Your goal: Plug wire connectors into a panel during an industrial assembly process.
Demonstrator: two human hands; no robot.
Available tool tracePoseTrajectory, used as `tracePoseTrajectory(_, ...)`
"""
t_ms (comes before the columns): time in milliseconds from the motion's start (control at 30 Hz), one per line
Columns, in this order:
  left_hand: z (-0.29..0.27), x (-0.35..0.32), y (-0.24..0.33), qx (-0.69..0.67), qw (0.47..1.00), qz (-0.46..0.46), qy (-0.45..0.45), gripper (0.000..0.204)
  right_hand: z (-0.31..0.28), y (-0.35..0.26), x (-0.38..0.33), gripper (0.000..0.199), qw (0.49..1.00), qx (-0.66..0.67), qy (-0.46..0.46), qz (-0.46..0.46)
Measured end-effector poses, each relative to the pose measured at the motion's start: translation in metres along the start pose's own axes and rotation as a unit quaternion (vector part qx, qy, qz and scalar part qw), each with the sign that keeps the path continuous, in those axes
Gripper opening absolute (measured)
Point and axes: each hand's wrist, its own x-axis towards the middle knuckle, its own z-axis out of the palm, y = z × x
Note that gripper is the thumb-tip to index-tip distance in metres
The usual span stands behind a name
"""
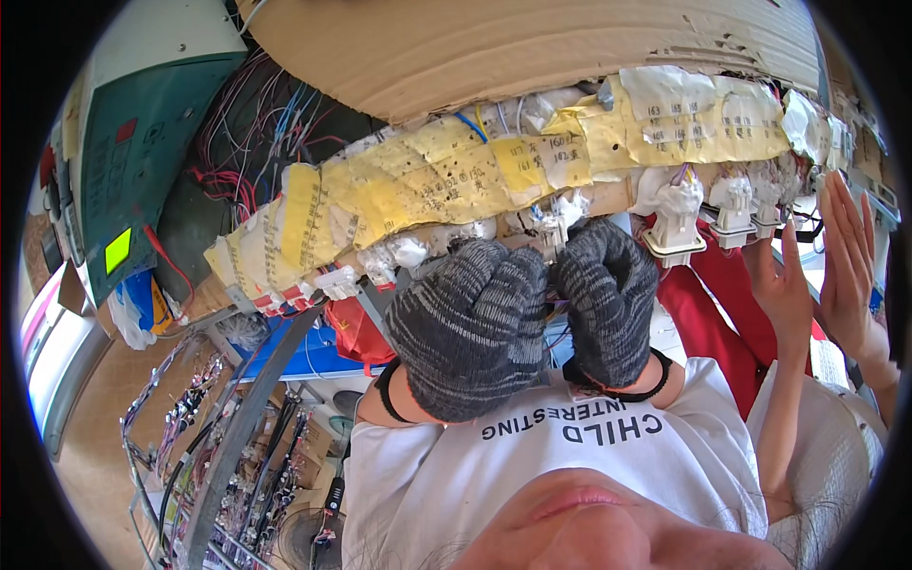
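Both my hands wear grey knit gloves and are raised to a long harness board wrapped in yellow paper labels. My left hand is curled into a fist just below the board; what lies inside it is hidden. My right hand is beside it, fingertips closed at a small white connector on the board's lower edge. Thin coloured wires run down between the two gloves. A white T-shirt fills the lower middle.
Another person's two bare hands reach up at the right, near several white connectors. A cardboard sheet covers the top. A green machine panel and tangled wires are at left. Racks of wire harnesses stand at lower left.
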Motion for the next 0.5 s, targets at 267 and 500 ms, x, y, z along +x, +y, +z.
tracePoseTrajectory(267,-0.020,0.006,0.015,-0.025,0.999,-0.037,0.030,0.024,-0.024,0.025,0.005,0.015,0.880,-0.288,-0.046,-0.375)
tracePoseTrajectory(500,-0.025,-0.015,0.028,-0.047,0.998,-0.022,-0.038,0.037,-0.046,0.032,-0.007,0.031,0.779,-0.343,-0.048,-0.523)
